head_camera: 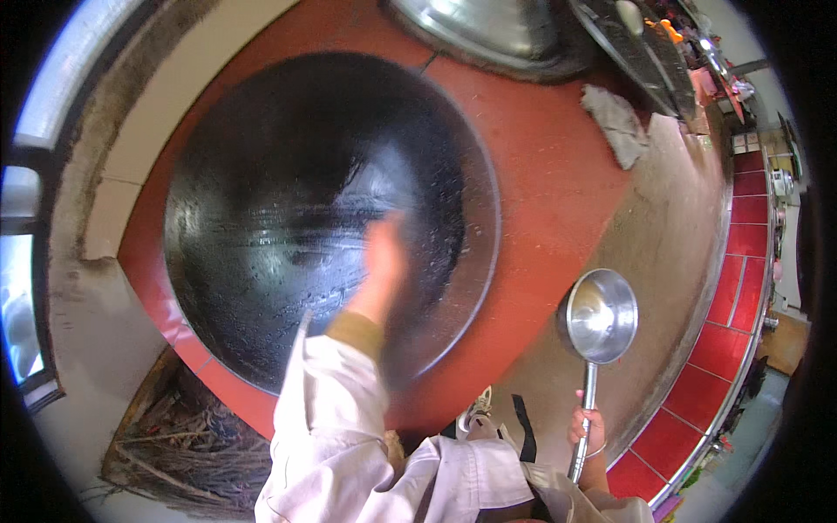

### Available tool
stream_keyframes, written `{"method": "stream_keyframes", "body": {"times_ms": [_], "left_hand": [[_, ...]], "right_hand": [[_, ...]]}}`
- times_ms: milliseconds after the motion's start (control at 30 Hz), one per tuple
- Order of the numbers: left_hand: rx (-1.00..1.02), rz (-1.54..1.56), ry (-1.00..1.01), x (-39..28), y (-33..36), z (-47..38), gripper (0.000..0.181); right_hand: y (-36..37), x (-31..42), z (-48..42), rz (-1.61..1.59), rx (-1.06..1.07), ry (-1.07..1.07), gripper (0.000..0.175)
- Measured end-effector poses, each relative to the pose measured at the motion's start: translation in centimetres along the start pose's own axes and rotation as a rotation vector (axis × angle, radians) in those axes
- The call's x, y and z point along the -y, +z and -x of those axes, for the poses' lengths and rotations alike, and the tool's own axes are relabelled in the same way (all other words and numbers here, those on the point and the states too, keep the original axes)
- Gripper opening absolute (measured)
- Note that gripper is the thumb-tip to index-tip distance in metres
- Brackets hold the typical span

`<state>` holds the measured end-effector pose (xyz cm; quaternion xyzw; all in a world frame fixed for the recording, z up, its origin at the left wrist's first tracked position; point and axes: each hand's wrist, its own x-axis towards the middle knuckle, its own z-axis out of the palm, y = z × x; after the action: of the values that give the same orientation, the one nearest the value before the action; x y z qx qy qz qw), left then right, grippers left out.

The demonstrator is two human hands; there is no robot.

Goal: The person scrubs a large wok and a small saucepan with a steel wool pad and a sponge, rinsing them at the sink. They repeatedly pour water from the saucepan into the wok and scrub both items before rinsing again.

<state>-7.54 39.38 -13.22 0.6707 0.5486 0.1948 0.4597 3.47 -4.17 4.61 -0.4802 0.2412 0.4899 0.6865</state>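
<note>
A large dark wok (314, 131) with a wet, shiny inside is set into a red tiled stove top (549, 189). Over the inside of the wok, right of its middle, is my left hand (386, 252), blurred, below a light sleeve with a tan cuff. Whether its fingers hold anything cannot be made out. At the lower right my right hand (586, 425) grips the handle of a metal ladle (601, 317), whose round bowl is over the floor beside the stove.
A large metal lid (484, 33) lies at the top of the stove, near a grey cloth (614, 124) on its edge. Dry branches (196, 451) are piled at the lower left. Red tiled cabinets (706, 353) line the right side. A pale wall ledge borders the left.
</note>
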Motion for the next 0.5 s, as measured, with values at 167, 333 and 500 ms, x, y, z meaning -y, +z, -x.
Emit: {"method": "stream_keyframes", "body": {"times_ms": [167,333,500], "left_hand": [[0.360,0.358,0.407,-18.7,7.1,13.1,0.042],[0.417,0.212,0.610,-26.8,10.8,20.4,0.041],[0.347,0.091,0.803,-31.7,14.9,24.5,0.037]], "right_hand": [[-1.2,2.0,0.2,0.023,0.246,0.058,0.039],[-1.8,5.5,2.1,0.041,0.349,0.005,0.037],[-4.5,10.6,3.5,0.187,0.386,-0.034,0.034]]}}
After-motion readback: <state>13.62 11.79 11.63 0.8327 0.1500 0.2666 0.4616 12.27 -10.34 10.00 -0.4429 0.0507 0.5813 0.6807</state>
